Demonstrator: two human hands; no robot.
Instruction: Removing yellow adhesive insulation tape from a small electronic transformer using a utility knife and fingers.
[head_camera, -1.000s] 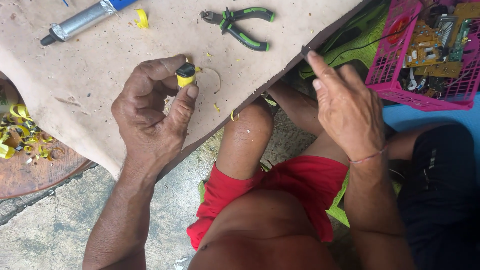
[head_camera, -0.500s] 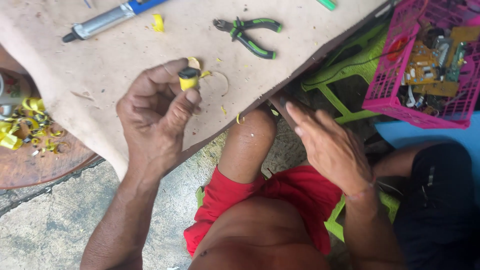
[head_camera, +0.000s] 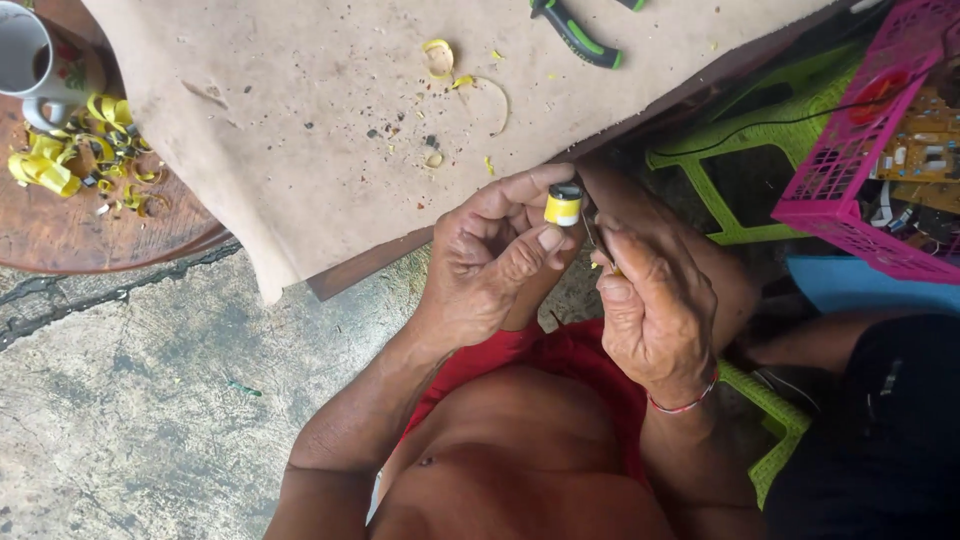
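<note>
My left hand (head_camera: 490, 255) pinches a small yellow coil with a black top (head_camera: 563, 205) between thumb and fingers, held just off the near edge of the cardboard-covered table (head_camera: 300, 100). Close beside it, my right hand (head_camera: 655, 305) has its fingers closed on a thin dark tool or wire (head_camera: 590, 232) whose tip points at the coil. Both hands hover above my lap and red shorts (head_camera: 560, 360).
Green-handled pliers (head_camera: 580, 35) lie at the table's far edge. Yellow tape scraps (head_camera: 437, 55) dot the cardboard, and more (head_camera: 70, 155) are piled on a round wooden table beside a mug (head_camera: 25, 60). A pink basket of circuit boards (head_camera: 870, 170) sits on a green stool (head_camera: 720, 190) at right.
My left hand carried the coil off the table toward my lap. My right hand, open before, came in beside it and closed on a thin tool.
</note>
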